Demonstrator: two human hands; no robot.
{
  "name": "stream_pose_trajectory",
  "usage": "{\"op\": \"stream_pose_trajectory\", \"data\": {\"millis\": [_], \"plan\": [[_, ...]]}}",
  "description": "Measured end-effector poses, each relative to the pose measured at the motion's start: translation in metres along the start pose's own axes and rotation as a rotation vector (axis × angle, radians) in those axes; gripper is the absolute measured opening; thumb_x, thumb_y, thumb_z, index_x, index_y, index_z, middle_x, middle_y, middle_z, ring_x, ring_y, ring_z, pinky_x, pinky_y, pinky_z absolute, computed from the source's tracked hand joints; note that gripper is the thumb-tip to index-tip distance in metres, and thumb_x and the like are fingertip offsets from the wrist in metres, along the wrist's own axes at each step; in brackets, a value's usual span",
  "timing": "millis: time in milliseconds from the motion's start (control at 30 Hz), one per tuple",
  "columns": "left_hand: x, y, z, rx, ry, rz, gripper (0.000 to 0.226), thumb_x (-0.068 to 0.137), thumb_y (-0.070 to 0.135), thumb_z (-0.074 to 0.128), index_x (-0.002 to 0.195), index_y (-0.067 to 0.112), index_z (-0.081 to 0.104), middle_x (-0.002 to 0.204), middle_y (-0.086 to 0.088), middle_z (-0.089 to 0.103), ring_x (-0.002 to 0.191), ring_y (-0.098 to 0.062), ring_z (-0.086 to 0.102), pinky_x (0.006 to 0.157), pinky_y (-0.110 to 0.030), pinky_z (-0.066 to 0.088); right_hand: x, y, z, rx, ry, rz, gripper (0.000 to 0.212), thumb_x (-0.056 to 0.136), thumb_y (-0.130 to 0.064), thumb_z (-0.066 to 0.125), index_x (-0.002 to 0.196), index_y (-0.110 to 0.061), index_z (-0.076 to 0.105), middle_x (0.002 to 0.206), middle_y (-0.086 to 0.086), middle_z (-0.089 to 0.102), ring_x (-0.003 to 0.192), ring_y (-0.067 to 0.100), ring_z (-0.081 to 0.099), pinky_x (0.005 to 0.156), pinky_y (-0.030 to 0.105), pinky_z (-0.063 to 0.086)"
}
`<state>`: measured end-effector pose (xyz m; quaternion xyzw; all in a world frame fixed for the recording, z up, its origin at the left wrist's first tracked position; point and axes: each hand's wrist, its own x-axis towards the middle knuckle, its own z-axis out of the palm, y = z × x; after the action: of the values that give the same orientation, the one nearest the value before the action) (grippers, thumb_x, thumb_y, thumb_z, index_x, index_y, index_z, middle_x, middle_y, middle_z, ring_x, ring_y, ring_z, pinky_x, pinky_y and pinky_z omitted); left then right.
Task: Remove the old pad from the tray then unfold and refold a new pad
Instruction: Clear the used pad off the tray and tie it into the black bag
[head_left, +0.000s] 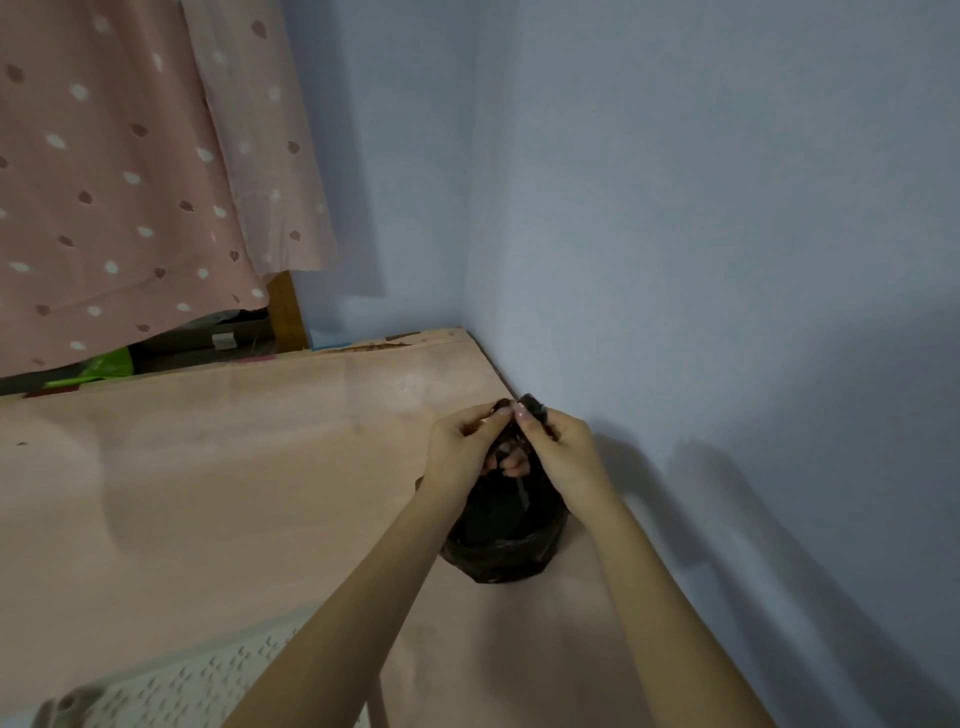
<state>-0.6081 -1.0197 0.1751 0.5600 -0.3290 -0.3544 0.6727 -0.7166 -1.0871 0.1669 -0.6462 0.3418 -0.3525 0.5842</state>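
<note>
Head view: both hands meet above a black bag (501, 540) that sits on a pinkish floor (234, 467), close to the pale blue wall (701, 234) on the right. The left hand (464, 451) has its fingers curled around the gathered plastic at the bag's top, thumb and forefinger pinching a twisted end. The right hand (558, 439) grips the other twisted end, its fingertips touching those of the left. The two dark ends stick up just above the fingertips. Below the hands the bag bulges, rounded and full, its neck drawn tight; what it holds cannot be seen. No pad can be made out, so where it lies cannot be told.

At the lower left edge a white tray (197, 680) with a perforated grid top shows in part, well apart from the bag; the left forearm crosses in front of its corner. At the upper left hangs a pink curtain (119, 182) with white and dark spots, and beside its lower edge stands a brown wooden post (287, 312). Something bright green (106, 366) lies under the curtain.
</note>
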Motion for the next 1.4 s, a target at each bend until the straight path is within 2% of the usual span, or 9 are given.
{"op": "stream_pose_trajectory", "data": {"millis": [133, 367, 533, 633, 733, 967, 1100, 1200, 1400], "plan": [[0.000, 0.004, 0.000, -0.152, 0.083, -0.055, 0.017, 0.094, 0.022, 0.056, 0.090, 0.018, 0.072, 0.068, 0.005, 0.070, 0.064, -0.011, 0.067, 0.058, -0.023, 0.055, -0.002, 0.006, -0.004, 0.064, 0.026, 0.079, 0.027, 0.093, -0.037, 0.055, 0.094, -0.013, 0.068, 0.077, 0.010, 0.074, 0.059, 0.023, 0.068, 0.058, 0.029, 0.056], [-0.013, -0.005, -0.012, 0.170, -0.300, 0.133, 0.021, 0.093, 0.027, 0.055, 0.090, 0.023, 0.075, 0.075, 0.008, 0.061, 0.058, 0.005, 0.055, 0.059, -0.007, 0.041, -0.002, 0.001, -0.009, 0.157, 0.063, 0.110, 0.026, 0.093, -0.031, 0.058, 0.090, -0.007, 0.068, 0.079, 0.010, 0.070, 0.069, 0.025, 0.065, 0.070, 0.033, 0.054], [-0.011, -0.010, -0.012, 0.320, -0.246, 0.161, 0.011, 0.084, 0.013, 0.069, 0.088, 0.023, 0.067, 0.080, 0.010, 0.062, 0.065, 0.006, 0.059, 0.058, -0.009, 0.046, -0.003, -0.001, -0.009, 0.124, 0.092, 0.044, 0.021, 0.089, -0.030, 0.062, 0.086, -0.011, 0.070, 0.087, 0.008, 0.073, 0.085, 0.021, 0.069, 0.072, 0.028, 0.055], [-0.007, -0.009, -0.010, 0.364, -0.155, 0.115, 0.029, 0.080, 0.005, 0.069, 0.083, 0.019, 0.044, 0.077, -0.004, 0.058, 0.051, -0.006, 0.056, 0.046, -0.016, 0.046, -0.004, 0.000, -0.010, 0.121, 0.096, 0.002, 0.016, 0.088, -0.029, 0.064, 0.082, -0.016, 0.070, 0.084, 0.004, 0.073, 0.083, 0.017, 0.068, 0.072, 0.026, 0.053], [-0.003, -0.008, -0.008, 0.358, -0.133, 0.030, 0.015, 0.089, 0.009, 0.057, 0.091, 0.016, 0.044, 0.062, -0.004, 0.061, 0.036, -0.009, 0.051, 0.036, -0.019, 0.041, -0.006, -0.001, -0.011, 0.068, 0.022, -0.030, 0.008, 0.086, -0.028, 0.067, 0.081, -0.027, 0.073, 0.084, -0.001, 0.074, 0.084, 0.014, 0.070, 0.073, 0.024, 0.054], [-0.004, -0.010, -0.006, 0.081, -0.116, -0.003, 0.022, 0.091, 0.006, 0.053, 0.088, 0.020, 0.069, 0.073, -0.001, 0.071, 0.067, -0.012, 0.068, 0.050, -0.018, 0.049, -0.006, 0.002, -0.011, -0.087, 0.059, -0.109, 0.018, 0.085, -0.021, 0.068, 0.075, -0.036, 0.069, 0.080, -0.013, 0.073, 0.078, 0.004, 0.069, 0.066, 0.012, 0.052], [-0.003, -0.011, -0.005, -0.118, -0.096, -0.165, 0.017, 0.088, 0.027, 0.063, 0.086, 0.014, 0.075, 0.081, -0.009, 0.074, 0.075, -0.019, 0.072, 0.057, -0.021, 0.054, -0.007, 0.009, -0.012, -0.075, 0.077, -0.094, 0.010, 0.084, -0.031, 0.068, 0.078, -0.038, 0.071, 0.080, -0.010, 0.073, 0.076, 0.004, 0.069, 0.063, 0.011, 0.050], [0.003, -0.014, -0.006, -0.216, 0.025, -0.287, 0.012, 0.079, 0.016, 0.075, 0.087, 0.007, 0.074, 0.079, -0.014, 0.074, 0.064, -0.017, 0.071, 0.057, -0.021, 0.056, -0.007, 0.022, -0.012, -0.004, 0.071, -0.048, 0.005, 0.083, -0.034, 0.069, 0.084, -0.033, 0.073, 0.085, -0.007, 0.074, 0.083, 0.008, 0.070, 0.068, 0.015, 0.051], [0.018, -0.023, -0.022, -0.328, 0.128, -0.344, 0.018, 0.079, 0.003, 0.072, 0.096, 0.008, 0.072, 0.091, -0.012, 0.074, 0.085, -0.022, 0.071, 0.077, -0.029, 0.057, -0.005, 0.046, -0.014, 0.360, 0.121, 0.131, 0.021, 0.090, -0.017, 0.063, 0.107, -0.007, 0.068, 0.103, 0.011, 0.073, 0.099, 0.023, 0.069, 0.084, 0.030, 0.056]]}}
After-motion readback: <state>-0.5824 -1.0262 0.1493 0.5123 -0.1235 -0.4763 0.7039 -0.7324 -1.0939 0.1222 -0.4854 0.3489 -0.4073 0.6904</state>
